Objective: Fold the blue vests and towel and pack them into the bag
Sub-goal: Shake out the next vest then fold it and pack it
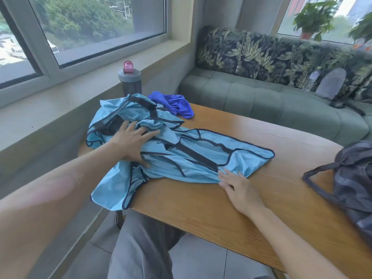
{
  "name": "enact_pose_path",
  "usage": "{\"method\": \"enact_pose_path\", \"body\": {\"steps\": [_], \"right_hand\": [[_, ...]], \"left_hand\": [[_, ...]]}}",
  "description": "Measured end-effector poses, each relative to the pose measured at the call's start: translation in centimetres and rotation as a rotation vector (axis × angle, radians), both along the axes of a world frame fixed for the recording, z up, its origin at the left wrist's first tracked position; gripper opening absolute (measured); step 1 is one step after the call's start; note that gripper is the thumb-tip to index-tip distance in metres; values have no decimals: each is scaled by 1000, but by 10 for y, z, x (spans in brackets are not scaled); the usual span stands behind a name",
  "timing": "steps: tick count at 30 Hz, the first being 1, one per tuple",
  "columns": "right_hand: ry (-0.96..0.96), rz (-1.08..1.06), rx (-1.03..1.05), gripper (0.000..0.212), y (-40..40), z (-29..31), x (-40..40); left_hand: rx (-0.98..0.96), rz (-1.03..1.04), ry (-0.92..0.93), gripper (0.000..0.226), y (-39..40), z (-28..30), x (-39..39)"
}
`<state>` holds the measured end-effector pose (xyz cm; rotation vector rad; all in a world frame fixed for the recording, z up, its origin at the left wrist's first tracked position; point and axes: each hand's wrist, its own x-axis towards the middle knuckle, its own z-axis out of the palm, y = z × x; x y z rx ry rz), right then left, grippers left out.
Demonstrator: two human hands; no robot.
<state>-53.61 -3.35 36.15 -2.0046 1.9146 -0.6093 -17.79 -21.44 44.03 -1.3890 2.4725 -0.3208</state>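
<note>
Wooden table (261, 208) spans right and centre. Light blue vests (181, 156) heaped rumpled across its left half, one corner hanging over near edge. Dark bag (350, 182) slumped at right edge. Darker blue towel (177, 104) crumpled at far side, beside grey bottle (129, 81). Left hand (132, 140) spread flat, pressing heap. Right hand (235, 183) at vests' near hem, fingers extended; possibly pinching fabric, cannot tell.

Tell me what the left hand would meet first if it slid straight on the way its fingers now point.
The left hand lies flat on the crumpled light blue mesh vests, fingers pointing right and away. Going on, it would probably first meet the raised fold of vest fabric with dark trim just past its fingertips; depth is unclear.
</note>
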Motion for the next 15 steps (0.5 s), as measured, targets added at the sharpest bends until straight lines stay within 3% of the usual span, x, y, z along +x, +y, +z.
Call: {"method": "enact_pose_path", "body": {"steps": [3, 7, 9, 11, 12, 15], "right_hand": [[-60, -106, -49, 30, 10, 3, -19], [-81, -453, -153, 23, 18, 7, -41], [-121, -615, -173, 32, 14, 14, -50], [-184, -786, -148, 16, 4, 24, -51], [-145, -838, -149, 22, -1, 29, -47], [113, -635, -302, 39, -13, 35, -17]], "left_hand": [[-3, 45, 13, 139, -1, 7, 10], [8, 92, -5, 143, -1, 10, 28], [6, 101, -5, 138, 1, 8, 33], [-26, 87, 5, 128, 4, 6, 33], [-55, 73, 23, 124, 6, 6, 30], [-167, -43, 72, 119, 12, 10, 11]]}}
